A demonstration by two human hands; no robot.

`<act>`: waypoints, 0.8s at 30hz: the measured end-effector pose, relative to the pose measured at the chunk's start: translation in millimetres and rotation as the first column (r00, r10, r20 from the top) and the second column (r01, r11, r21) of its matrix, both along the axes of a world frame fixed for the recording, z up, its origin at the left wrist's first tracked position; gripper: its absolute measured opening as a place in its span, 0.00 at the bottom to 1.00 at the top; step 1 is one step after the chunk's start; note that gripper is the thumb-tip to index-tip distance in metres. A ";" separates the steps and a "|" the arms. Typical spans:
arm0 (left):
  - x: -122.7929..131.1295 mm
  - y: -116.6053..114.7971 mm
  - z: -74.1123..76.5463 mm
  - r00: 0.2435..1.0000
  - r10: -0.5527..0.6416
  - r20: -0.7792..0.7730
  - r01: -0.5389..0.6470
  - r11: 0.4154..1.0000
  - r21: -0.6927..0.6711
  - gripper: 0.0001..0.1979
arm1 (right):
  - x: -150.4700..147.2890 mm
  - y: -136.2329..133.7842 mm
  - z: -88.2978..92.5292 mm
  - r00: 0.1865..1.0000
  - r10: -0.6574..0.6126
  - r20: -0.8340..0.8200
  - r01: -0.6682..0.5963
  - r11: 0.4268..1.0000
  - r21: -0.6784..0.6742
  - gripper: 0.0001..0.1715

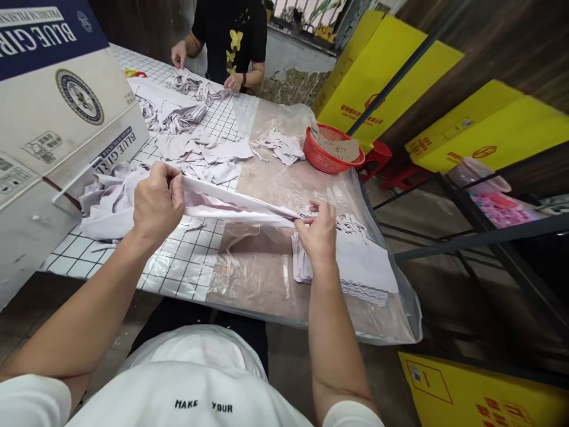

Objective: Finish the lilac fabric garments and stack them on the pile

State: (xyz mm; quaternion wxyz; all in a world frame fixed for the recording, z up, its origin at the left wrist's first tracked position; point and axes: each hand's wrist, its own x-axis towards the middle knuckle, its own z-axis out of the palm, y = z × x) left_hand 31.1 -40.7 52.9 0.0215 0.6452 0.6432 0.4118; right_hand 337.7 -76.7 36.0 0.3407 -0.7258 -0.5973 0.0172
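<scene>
Fabric strip (222, 194), gripped by left hand (156, 198) and right hand (317, 230), leaves room before the table's (253, 290) near edge; left fingertips hidden.

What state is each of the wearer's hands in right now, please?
Left hand: closed, gripping one end of the stretched-out pale fabric.
Right hand: closed, pinching the other end.

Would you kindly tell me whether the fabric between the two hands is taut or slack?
Taut: the fabric runs nearly straight from the left hand to the right hand.
</scene>
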 end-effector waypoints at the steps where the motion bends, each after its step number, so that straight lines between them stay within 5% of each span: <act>1: -0.8 -3.7 1.5 1.000 -0.003 -0.017 0.003 0.999 -0.036 0.07 | 3.6 -0.3 6.6 0.999 0.046 0.008 -0.046 0.999 0.018 0.21; 4: -12.5 -23.8 -3.0 0.978 -0.190 -0.081 0.157 0.939 -0.305 0.10 | 14.1 -14.7 13.6 0.959 0.282 0.021 -0.275 0.948 -0.156 0.14; 7: -35.6 -43.8 -19.4 0.857 -0.516 -0.002 0.412 0.686 -0.599 0.14 | 22.4 -42.1 2.3 0.879 0.444 -0.175 -0.461 0.698 -0.548 0.08; 9: -50.0 -50.5 -32.8 0.823 -0.565 0.048 0.447 0.594 -0.669 0.16 | 22.6 -59.3 -9.0 0.865 0.423 -0.269 -0.491 0.602 -0.630 0.06; 14: -58.5 -54.1 -60.9 0.945 -0.317 -0.083 0.182 0.718 -0.672 0.16 | 3.7 -84.5 -36.5 0.947 0.297 -0.120 -0.314 0.785 -0.534 0.08; 18: -42.1 -58.7 -77.9 0.972 -0.230 -0.053 0.136 0.730 -0.670 0.20 | -10.4 -93.2 -62.4 0.967 0.218 0.134 -0.138 0.883 -0.449 0.19; 24: -10.7 -34.8 -90.0 0.976 -0.209 -0.053 0.132 0.774 -0.619 0.13 | -12.0 -86.4 -63.7 0.955 0.138 0.264 -0.005 0.893 -0.450 0.17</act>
